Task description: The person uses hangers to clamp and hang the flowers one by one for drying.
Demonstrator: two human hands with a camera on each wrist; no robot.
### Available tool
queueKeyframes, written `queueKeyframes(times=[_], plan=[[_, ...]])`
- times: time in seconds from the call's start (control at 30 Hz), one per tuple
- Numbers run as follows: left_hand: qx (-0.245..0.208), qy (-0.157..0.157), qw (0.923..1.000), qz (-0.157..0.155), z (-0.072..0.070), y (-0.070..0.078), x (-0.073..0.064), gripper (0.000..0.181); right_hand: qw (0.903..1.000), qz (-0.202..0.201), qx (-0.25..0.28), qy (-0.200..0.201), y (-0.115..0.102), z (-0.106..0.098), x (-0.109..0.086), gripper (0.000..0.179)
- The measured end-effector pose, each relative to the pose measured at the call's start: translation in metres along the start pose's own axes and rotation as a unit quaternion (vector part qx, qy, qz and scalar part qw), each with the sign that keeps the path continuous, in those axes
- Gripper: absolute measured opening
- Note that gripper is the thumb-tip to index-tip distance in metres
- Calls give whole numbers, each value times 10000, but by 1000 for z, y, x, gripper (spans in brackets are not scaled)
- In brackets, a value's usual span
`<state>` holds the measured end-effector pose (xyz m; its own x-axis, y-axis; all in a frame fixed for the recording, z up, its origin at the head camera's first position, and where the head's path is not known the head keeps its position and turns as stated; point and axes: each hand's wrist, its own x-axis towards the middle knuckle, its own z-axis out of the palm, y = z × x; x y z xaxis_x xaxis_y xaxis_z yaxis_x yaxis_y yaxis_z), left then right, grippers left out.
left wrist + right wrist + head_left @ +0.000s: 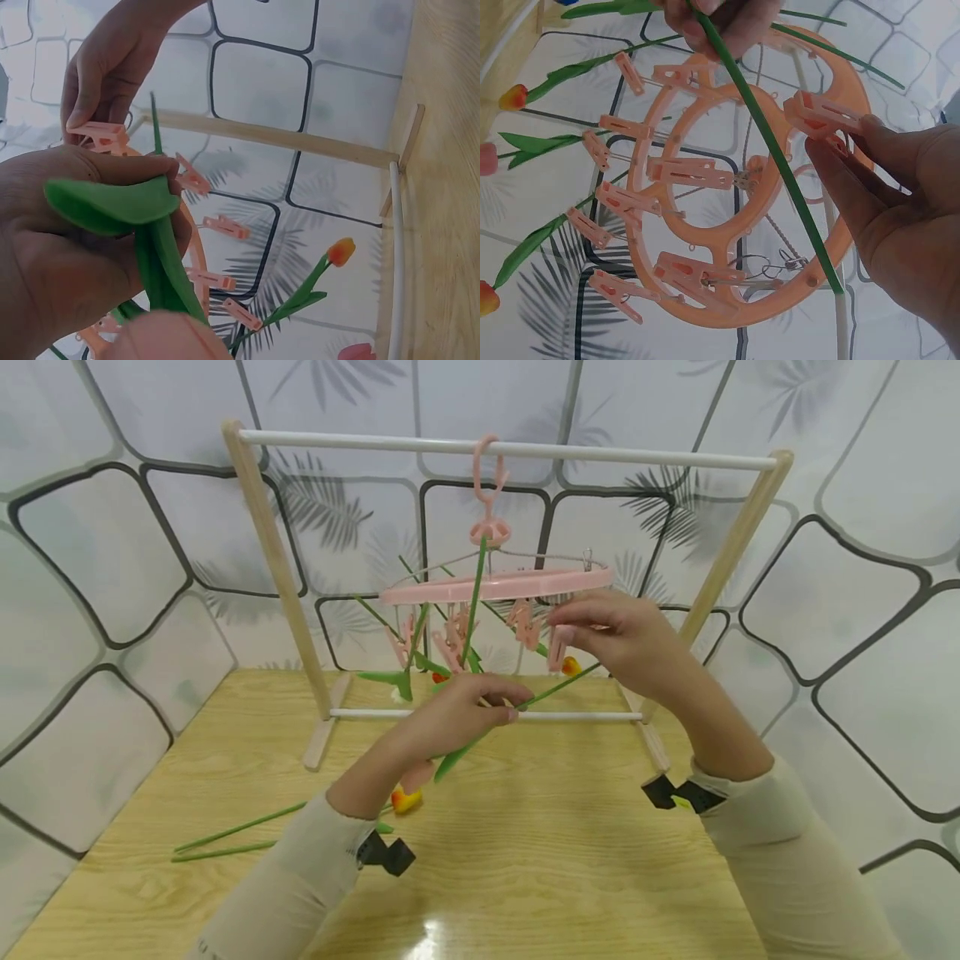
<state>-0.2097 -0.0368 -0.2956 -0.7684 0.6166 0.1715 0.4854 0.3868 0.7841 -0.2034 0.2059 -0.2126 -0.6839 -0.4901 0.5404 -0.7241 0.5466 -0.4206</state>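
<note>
Left hand (465,712) grips tulip (555,690) below pink hanger (517,585); right hand (630,643) pinches peg (557,652) just under it. Likely step: clipping tulip up. Next move seems to call for stem end (834,277) guided into opened peg.

The bench (540,860) was pale yellow with a wood grain, light glaring off its near part. Toward the far side stood a rack (276,552) on two wooden feet (318,745). On the left lay tulips (407,800), two green stems (225,852) showing and one red-and-yellow bloom, partly hidden between.
</note>
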Motion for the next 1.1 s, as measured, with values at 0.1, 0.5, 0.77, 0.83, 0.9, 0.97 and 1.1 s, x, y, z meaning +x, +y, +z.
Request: queueKeyframes(times=[0.1, 0.5, 0.77, 0.83, 0.9, 0.97, 1.1], plan=[[-149, 228, 9996, -8, 1, 1, 2, 30, 9996, 251, 136, -83, -2, 5, 0, 21], [-689, 352, 9969, -149, 3, 14, 9, 31, 9958, -489, 606, 472, 6, 28, -2, 17], [-1063, 277, 9939, -70, 2, 16, 12, 30, 9862, -1452, 253, 755, 9, 32, -1, 18], [-1184, 252, 9926, -24, 2, 17, 13, 30, 9852, -1515, 164, 788, 10, 33, -1, 17], [-1307, 232, 9912, 12, 2, 17, 13, 30, 9849, -1533, 134, 796, 10, 33, -1, 18], [-1440, 224, 9893, 32, 2, 17, 13, 31, 9847, -1542, 93, 807, 11, 33, -1, 18], [-1641, 238, 9861, 37, 3, 17, 13, 35, 9843, -1553, 9, 839, 9, 33, 0, 19]])
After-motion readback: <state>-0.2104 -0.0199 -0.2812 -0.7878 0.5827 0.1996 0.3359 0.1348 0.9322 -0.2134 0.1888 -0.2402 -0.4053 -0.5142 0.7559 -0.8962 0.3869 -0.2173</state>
